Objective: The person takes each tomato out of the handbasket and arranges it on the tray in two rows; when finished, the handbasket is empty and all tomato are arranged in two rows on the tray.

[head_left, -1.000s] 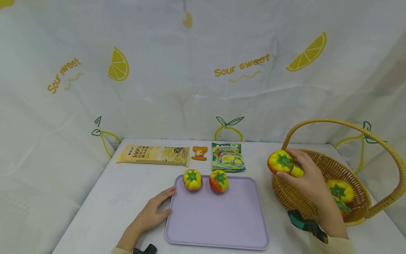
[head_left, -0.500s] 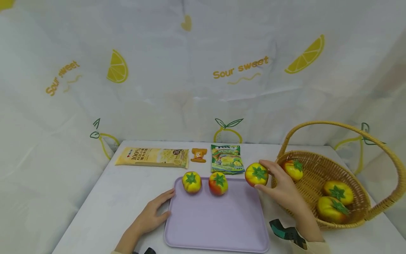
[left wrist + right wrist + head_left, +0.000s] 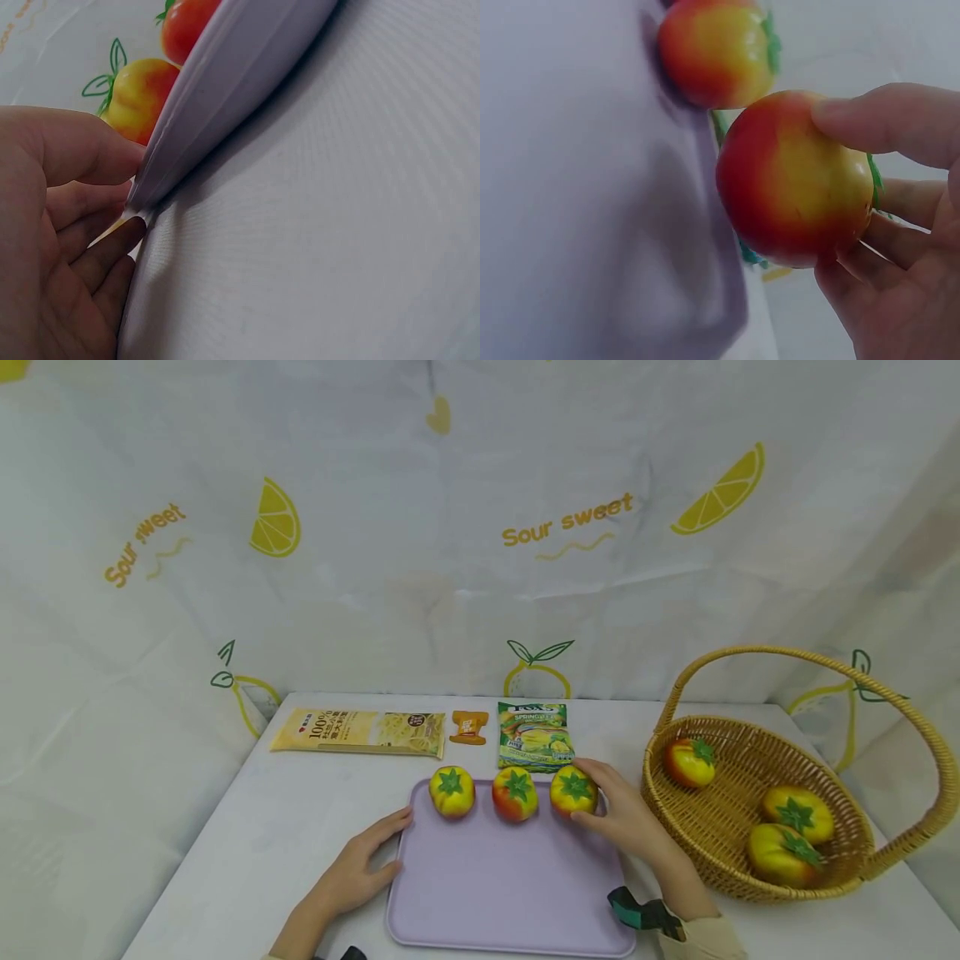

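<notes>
L hand (image 3: 352,877) lies flat on tabletop (image 3: 255,843), relaxed fingers touching tray (image 3: 502,893) at its left edge. On tray's far edge, 3 tomatoes in a row; R hand (image 3: 626,818) grips the third tomato (image 3: 573,791), rightmost. Basket (image 3: 750,860) sits right of tray w/ 3 more.

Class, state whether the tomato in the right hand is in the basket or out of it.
Out: the right hand holds the tomato over the tray, beside the basket.

White table (image 3: 277,827) bears tray (image 3: 495,893), basket (image 3: 720,843), three packets (image 3: 360,732).
</notes>
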Available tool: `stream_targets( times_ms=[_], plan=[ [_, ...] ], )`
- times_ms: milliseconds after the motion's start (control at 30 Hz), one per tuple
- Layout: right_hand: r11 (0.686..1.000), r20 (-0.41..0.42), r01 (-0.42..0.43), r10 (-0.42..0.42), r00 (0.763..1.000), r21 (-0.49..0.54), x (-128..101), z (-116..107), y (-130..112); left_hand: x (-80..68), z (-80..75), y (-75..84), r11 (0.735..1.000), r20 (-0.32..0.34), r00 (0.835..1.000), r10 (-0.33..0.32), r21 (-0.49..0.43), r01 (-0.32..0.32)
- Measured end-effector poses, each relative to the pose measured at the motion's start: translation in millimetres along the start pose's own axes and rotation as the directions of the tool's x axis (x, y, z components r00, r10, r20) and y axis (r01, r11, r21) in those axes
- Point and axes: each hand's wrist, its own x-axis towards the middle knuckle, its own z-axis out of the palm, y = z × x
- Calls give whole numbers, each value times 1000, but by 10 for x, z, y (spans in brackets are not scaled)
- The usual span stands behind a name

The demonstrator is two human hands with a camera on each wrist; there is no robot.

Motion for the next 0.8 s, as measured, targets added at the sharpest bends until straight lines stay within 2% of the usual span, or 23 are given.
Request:
stream_targets(
  times_ms=[200,800],
  plan=[
    [999,21,-34,34,999,-2,17,61,65,4,0,4,1000,5,1000,-13,-3,13],
    [999,42,-42,41,998,19,9,75,109,5,-7,30,1000,9,1000,-26,-7,26]
  ],
)
